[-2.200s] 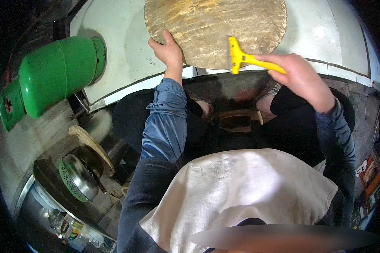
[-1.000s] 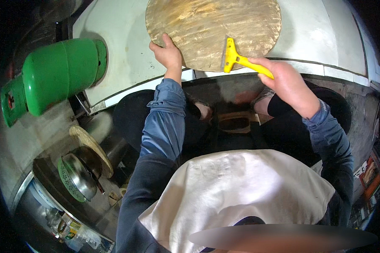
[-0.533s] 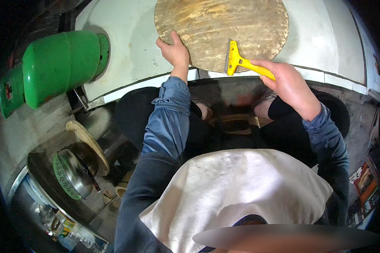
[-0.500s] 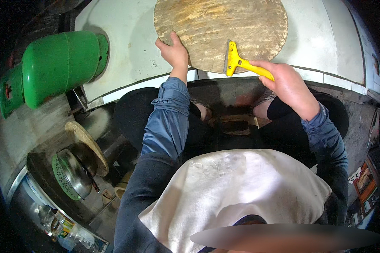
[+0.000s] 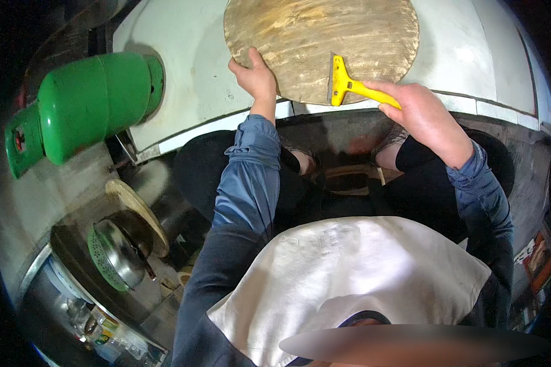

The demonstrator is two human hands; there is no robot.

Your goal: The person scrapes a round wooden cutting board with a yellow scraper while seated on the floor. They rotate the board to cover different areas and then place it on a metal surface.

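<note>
A round wooden board [image 5: 315, 40], brown with pale scraped streaks, lies on the white tabletop close to its near edge. My left hand [image 5: 255, 82] holds the board's near left rim, thumb on top and the other fingers along the edge, partly hidden. In my right hand [image 5: 431, 119] is a yellow scraper [image 5: 354, 88], its handle wrapped by the fingers. The scraper's wide head points left, over the near edge of the board; I cannot tell whether the blade touches the wood.
A green gas cylinder [image 5: 98, 101] lies on its side at the left end of the white table [image 5: 187, 92]. Lower left are a metal bowl [image 5: 119, 254], a green colander [image 5: 98, 257] and a round lid-like disc [image 5: 138, 208]. A pale apron [image 5: 349, 263] covers my lap.
The scraper and my right hand have shifted slightly right and away from me. My left hand keeps its place on the rim. The whole view has moved a little.
</note>
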